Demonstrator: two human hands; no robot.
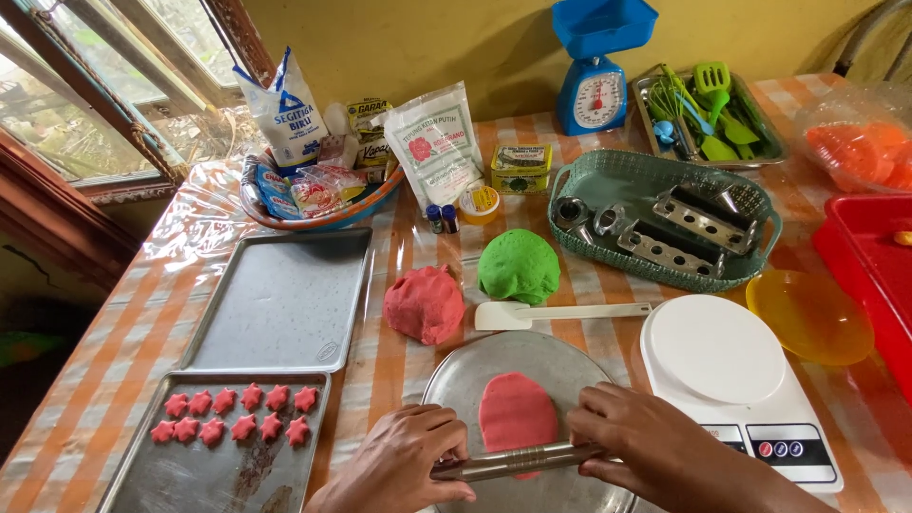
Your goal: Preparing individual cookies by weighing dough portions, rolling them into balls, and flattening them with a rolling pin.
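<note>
Your left hand (410,456) and right hand (655,446) grip the two ends of a metal rolling pin (518,461), which lies across a flattened dough disc (516,410) on a round metal plate (456,380) right before you. Behind the plate sit two dough balls (519,266), side by side, with a spatula (560,313) between them and the plate. To your left, a tray of star-shaped pieces (218,446) lies near you and an empty baking tray (285,299) behind it. A digital scale (722,370) stands just right of the plate, a basket of metal parts (655,223) behind it.

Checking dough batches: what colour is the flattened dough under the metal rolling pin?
Pinkish red flattened dough, clearest in the head view.
</note>
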